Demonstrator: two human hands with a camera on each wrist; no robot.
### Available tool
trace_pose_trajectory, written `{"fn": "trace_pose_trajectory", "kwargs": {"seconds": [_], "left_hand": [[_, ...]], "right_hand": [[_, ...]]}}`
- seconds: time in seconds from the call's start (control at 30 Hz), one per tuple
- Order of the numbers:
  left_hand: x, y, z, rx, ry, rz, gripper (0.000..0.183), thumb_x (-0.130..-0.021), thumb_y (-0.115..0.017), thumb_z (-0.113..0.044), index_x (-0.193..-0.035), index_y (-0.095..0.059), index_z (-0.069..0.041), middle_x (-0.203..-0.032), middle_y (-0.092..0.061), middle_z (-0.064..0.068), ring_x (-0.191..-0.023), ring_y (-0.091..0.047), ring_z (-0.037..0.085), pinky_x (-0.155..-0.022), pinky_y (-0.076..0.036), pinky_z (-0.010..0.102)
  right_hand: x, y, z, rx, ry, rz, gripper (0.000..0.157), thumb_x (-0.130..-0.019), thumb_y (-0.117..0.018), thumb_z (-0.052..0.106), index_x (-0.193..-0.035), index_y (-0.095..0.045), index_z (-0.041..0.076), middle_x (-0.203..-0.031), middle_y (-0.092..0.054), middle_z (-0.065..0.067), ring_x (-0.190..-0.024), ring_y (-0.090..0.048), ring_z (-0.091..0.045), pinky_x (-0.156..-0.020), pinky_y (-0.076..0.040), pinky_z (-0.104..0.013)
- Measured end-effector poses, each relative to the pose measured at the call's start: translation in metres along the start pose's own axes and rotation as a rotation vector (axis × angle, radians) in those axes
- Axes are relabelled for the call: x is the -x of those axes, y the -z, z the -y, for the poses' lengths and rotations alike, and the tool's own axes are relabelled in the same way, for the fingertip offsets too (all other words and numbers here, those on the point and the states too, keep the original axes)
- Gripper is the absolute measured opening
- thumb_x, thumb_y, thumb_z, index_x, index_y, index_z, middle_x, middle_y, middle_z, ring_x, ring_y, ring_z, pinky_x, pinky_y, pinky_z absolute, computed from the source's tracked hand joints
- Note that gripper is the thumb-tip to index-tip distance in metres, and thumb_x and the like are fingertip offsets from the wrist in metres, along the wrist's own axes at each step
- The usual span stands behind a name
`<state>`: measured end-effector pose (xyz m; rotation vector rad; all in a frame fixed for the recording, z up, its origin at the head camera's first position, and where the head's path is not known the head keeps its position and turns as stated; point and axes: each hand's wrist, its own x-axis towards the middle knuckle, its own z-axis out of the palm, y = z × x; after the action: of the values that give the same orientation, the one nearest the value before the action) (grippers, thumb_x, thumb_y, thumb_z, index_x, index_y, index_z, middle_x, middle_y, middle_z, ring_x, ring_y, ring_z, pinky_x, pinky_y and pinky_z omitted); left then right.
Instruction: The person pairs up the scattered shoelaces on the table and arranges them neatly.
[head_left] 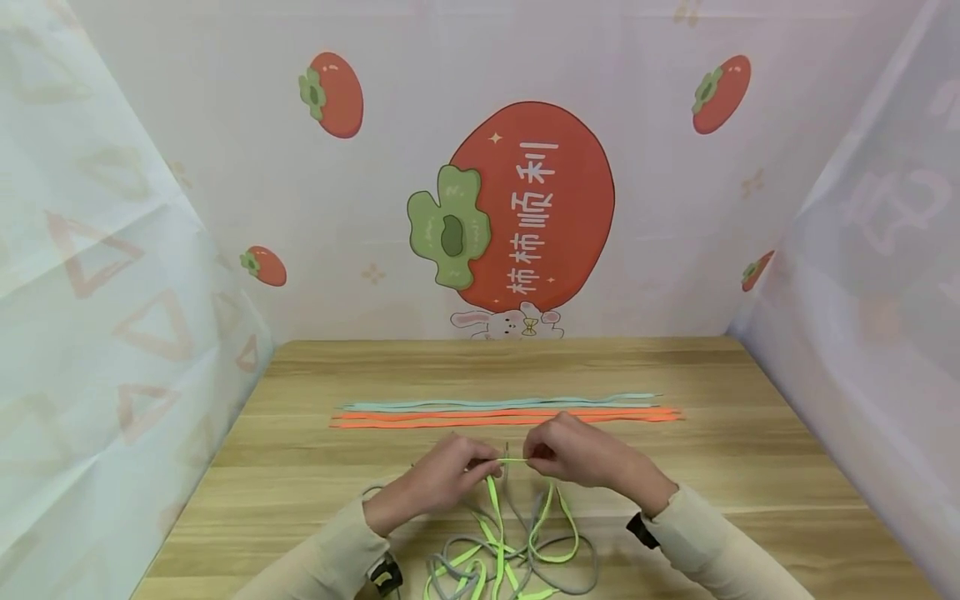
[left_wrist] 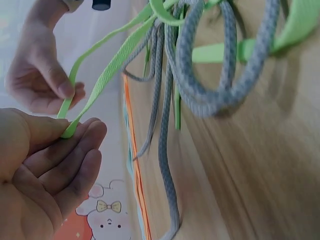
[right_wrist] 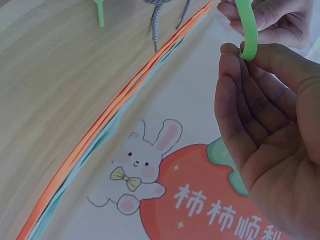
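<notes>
Between both hands, above the tabletop, a short stretch of a neon green flat shoelace (head_left: 513, 460) is drawn out. My left hand (head_left: 450, 473) pinches it between thumb and forefinger, the other fingers loosely bent in the left wrist view. On the other side, my right hand (head_left: 581, 450) pinches the same lace, which bends over the fingertips in the right wrist view. The rest of the green lace hangs down in loops into a tangle with a grey round shoelace (left_wrist: 163, 150), below and between my wrists. Some grey tips stick out toward the far side.
Behind the hands, orange laces (head_left: 405, 422) and light blue laces (head_left: 420, 407) lie stretched side by side across the wooden table (head_left: 300, 500). A printed cloth backdrop (head_left: 360, 192) rises at the table's far edge, with cloth walls left and right.
</notes>
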<state>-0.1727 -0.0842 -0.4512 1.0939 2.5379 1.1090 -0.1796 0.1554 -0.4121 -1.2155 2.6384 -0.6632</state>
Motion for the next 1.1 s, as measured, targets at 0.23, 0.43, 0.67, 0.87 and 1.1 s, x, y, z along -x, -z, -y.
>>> {"fn": "trace_pose_trajectory", "kwargs": {"seconds": [0.23, 0.43, 0.67, 0.87, 1.1], "left_hand": [[0.008, 0.01, 0.006, -0.017, 0.023, 0.013, 0.021, -0.099, -0.054, -0.016, -0.095, -0.074, -0.011, -0.09, -0.076, 0.004, -0.074, -0.067, 0.005, -0.064, -0.05, 0.016], [0.015, 0.014, 0.013, -0.031, 0.044, 0.018, 0.022, -0.099, -0.054, -0.017, -0.103, -0.074, -0.009, -0.092, -0.076, 0.004, -0.086, -0.07, 0.005, -0.07, -0.053, 0.015], [0.022, 0.021, 0.015, -0.032, 0.045, -0.002, 0.021, -0.098, -0.056, -0.015, -0.101, -0.074, -0.007, -0.09, -0.076, 0.006, -0.08, -0.069, 0.007, -0.064, -0.051, 0.016], [0.027, 0.027, 0.021, -0.049, 0.062, -0.009, 0.021, -0.099, -0.055, -0.016, -0.101, -0.074, -0.007, -0.09, -0.076, 0.005, -0.081, -0.068, 0.006, -0.068, -0.052, 0.016], [0.031, 0.034, 0.029, -0.06, 0.067, -0.017, 0.022, -0.098, -0.056, -0.016, -0.085, -0.072, -0.01, -0.089, -0.075, 0.004, -0.078, -0.068, 0.011, -0.064, -0.049, 0.018]], "right_hand": [[0.008, 0.001, -0.009, -0.025, -0.035, -0.009, 0.024, -0.093, -0.06, 0.012, -0.074, -0.06, 0.025, -0.065, -0.049, 0.014, -0.053, -0.036, 0.004, -0.053, -0.035, -0.015], [0.013, 0.003, -0.013, -0.026, -0.069, -0.003, 0.02, -0.094, -0.062, 0.015, -0.078, -0.062, 0.026, -0.067, -0.053, 0.014, -0.055, -0.041, 0.004, -0.053, -0.039, -0.015], [0.018, 0.004, -0.018, -0.026, -0.073, -0.017, 0.02, -0.094, -0.062, 0.016, -0.077, -0.061, 0.026, -0.066, -0.053, 0.012, -0.056, -0.039, 0.003, -0.053, -0.037, -0.015], [0.022, 0.003, -0.026, -0.044, -0.075, -0.015, 0.02, -0.093, -0.062, 0.015, -0.077, -0.062, 0.026, -0.067, -0.054, 0.012, -0.055, -0.039, 0.004, -0.054, -0.037, -0.015], [0.025, 0.004, -0.04, -0.076, -0.118, -0.004, 0.011, -0.092, -0.065, 0.017, -0.084, -0.071, 0.021, -0.077, -0.066, 0.007, -0.059, -0.046, 0.002, -0.059, -0.045, -0.017]]}}
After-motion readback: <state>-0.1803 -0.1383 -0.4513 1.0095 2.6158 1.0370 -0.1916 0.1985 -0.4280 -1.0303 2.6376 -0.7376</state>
